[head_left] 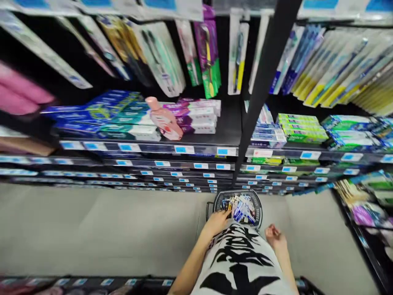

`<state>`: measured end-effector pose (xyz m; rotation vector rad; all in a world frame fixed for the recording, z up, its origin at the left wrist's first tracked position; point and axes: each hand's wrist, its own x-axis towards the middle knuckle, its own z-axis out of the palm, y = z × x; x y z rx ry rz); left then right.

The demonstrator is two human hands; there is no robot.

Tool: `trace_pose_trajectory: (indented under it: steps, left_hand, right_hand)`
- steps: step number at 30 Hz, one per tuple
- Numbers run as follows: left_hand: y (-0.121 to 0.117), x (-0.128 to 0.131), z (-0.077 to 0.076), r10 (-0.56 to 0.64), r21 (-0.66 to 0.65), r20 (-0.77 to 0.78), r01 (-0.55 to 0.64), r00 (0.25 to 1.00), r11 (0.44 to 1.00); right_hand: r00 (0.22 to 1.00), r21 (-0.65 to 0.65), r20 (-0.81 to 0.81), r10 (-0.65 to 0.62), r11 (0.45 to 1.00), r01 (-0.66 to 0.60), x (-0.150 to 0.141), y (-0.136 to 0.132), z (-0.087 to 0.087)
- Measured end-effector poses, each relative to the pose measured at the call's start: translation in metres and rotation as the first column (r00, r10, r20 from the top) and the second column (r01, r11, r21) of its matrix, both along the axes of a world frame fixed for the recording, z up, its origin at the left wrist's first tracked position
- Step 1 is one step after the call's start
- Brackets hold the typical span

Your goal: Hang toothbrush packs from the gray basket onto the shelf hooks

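Observation:
Below me a dark grey shopping basket (261,213) stands on the floor in front of my body. Many small packages (244,208), mostly white and blue, fill it in a jumble. My left hand (217,222) reaches over the basket's near left side, its fingers stretched towards the packages, with nothing visible in its grasp. To the basket's right, apart from it, my right hand (275,235) hangs with its fingers curled in, and I see no object in it.
Ahead, hanging toothbrush packs (159,61) line the shelving above toothpaste boxes (202,119) and a pink bottle (166,121). A dark upright post (258,90) divides the bays. Another shelf (359,233) borders the right; grey floor (107,229) stretches left.

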<state>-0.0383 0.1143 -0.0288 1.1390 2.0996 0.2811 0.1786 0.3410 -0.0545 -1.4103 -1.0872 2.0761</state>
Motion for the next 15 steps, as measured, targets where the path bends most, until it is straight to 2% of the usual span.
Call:
trace_pose_trajectory:
  steps: [4,6,8,11,15]
  left_hand:
    - [-0.002,-0.008,-0.015,-0.043,-0.100,0.004,0.043,0.999,0.994]
    - [-0.007,-0.012,-0.020,-0.089,-0.122,0.009,0.089,0.996,0.988]
    - [-0.013,-0.016,-0.023,-0.129,-0.134,0.008,0.129,0.992,0.983]
    - [-0.025,-0.023,-0.029,-0.166,-0.150,0.011,0.166,0.986,0.975]
    - [-0.051,-0.030,-0.043,-0.157,-0.190,0.020,0.158,0.987,0.969]
  right_hand:
    - [0.966,-0.071,-0.027,-0.257,0.964,0.255,-0.007,0.029,0.001]
    - [0.937,-0.101,-0.067,-0.341,0.937,0.334,-0.014,0.043,0.003]
    - [0.913,-0.127,-0.095,-0.397,0.914,0.384,-0.021,0.045,0.001]
    - [0.901,-0.170,-0.074,-0.428,0.895,0.411,-0.028,0.023,-0.012]
    - [0.915,-0.261,0.082,-0.395,0.878,0.402,-0.026,-0.034,-0.048]
